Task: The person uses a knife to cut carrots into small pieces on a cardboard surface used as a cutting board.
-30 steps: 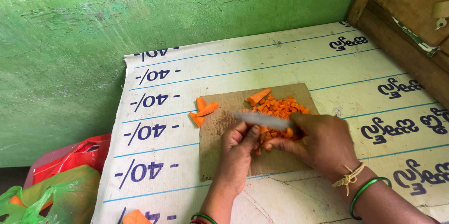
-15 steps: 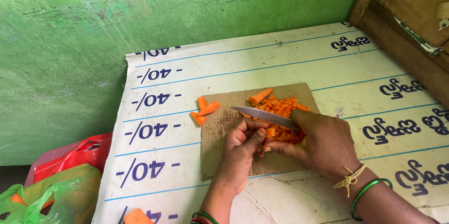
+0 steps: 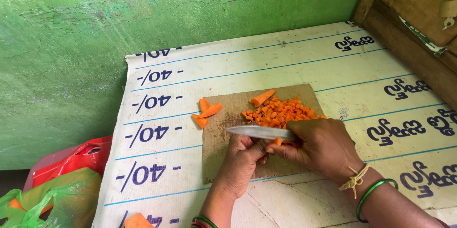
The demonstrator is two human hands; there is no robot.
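Note:
My right hand (image 3: 320, 147) grips a knife (image 3: 257, 132) whose steel blade points left across a brown cardboard sheet (image 3: 216, 161) used as a cutting board. My left hand (image 3: 240, 161) is curled just under the blade, holding a small piece of carrot (image 3: 277, 141) against it. A pile of diced carrot (image 3: 278, 112) lies on the cardboard beyond the knife. A longer carrot wedge (image 3: 262, 98) rests at the pile's far edge.
Three carrot end pieces (image 3: 205, 112) lie at the cardboard's left edge on the white printed sheet (image 3: 295, 61) covering the table. Another carrot piece (image 3: 136, 221) sits near the front edge. Red and green plastic bags (image 3: 57, 190) lie lower left. A green wall stands behind, a wooden door (image 3: 414, 23) at right.
The knife has come down and toward me, away from the diced pile. My left hand has shifted slightly nearer with it. More of the diced carrot is now uncovered.

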